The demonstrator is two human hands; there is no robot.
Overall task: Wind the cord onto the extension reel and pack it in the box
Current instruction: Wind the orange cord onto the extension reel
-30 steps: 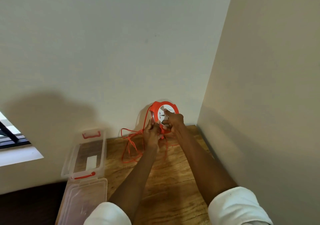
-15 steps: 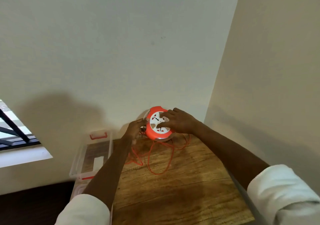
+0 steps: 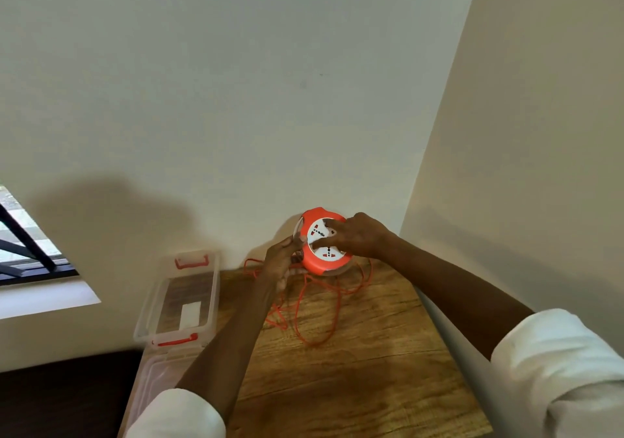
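An orange extension reel [image 3: 320,263] with a white socket face is held tilted above the far end of the wooden table [image 3: 364,370], close to the wall. My right hand [image 3: 358,236] lies over its face, fingers on the white disc. My left hand [image 3: 282,262] grips the reel's left side, by the clear handle. Loose orange cord [image 3: 314,316] hangs from the reel and lies in tangled loops on the table below it. A clear plastic box [image 3: 148,316] with red latches stands open at the table's left edge.
The box's clear lid [image 3: 152,377] lies flat in front of it at the left edge. Walls meet in a corner just right of the reel. A window with dark bars [image 3: 20,245] is at the far left.
My right hand has shifted across the reel's face, turning it. The left hand has come back up against the reel's left side. The cord loops have shifted on the table.
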